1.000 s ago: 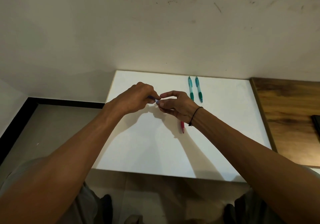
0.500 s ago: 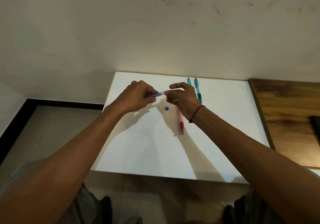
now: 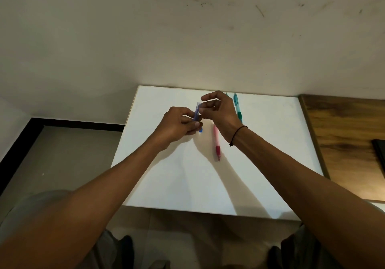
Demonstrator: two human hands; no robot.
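Left hand (image 3: 179, 126) grips blue pen (image 3: 196, 112) near-upright above the counter (image 3: 166, 185), right hand (image 3: 220, 110) apparently pinching its top end, other fingers loosely curled.

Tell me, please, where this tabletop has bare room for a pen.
Free: the near half of the white tabletop, nearer than the pink plastic pen, and its right side between the teal plastic pen and the wooden desk. Crowded: the far middle, around the left hand, right hand and small blue piece.
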